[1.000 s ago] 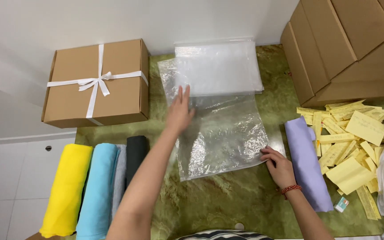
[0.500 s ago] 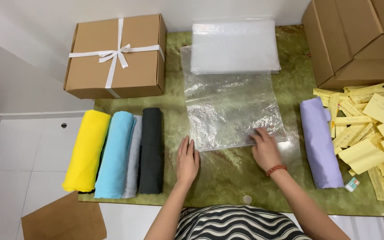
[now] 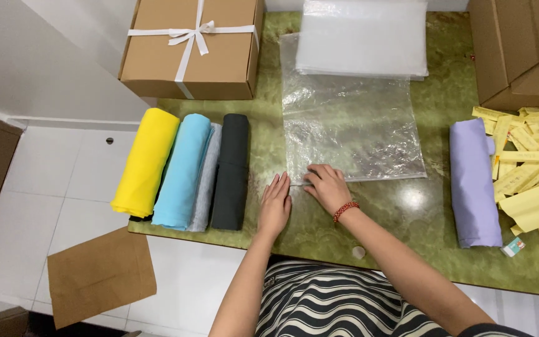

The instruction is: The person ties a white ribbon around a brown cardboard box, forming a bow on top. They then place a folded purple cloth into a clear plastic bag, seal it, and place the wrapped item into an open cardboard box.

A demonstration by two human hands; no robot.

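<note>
A clear plastic bag (image 3: 350, 128) lies flat on the green marble table (image 3: 419, 206). My right hand (image 3: 327, 187), with a red bead bracelet at the wrist, rests on the bag's near left corner with fingers bent on its edge. My left hand (image 3: 275, 205) lies flat on the table just left of that corner, fingers together, nothing in it. To the left lie rolled cloths: yellow (image 3: 146, 161), light blue (image 3: 183, 168), grey (image 3: 206, 181) and black (image 3: 231, 170). A lilac rolled cloth (image 3: 473, 181) lies to the right.
A stack of clear bags (image 3: 363, 37) sits behind the flat one. A brown box tied with white ribbon (image 3: 191, 47) stands at back left, cardboard boxes (image 3: 519, 50) at back right. Yellow paper slips (image 3: 534, 181) pile at the right. A brown paper bag (image 3: 100, 274) lies on the tiled floor.
My right hand slid left along the bag's near edge to its left corner. My left hand stayed beside it on the table. The view shifted slightly.
</note>
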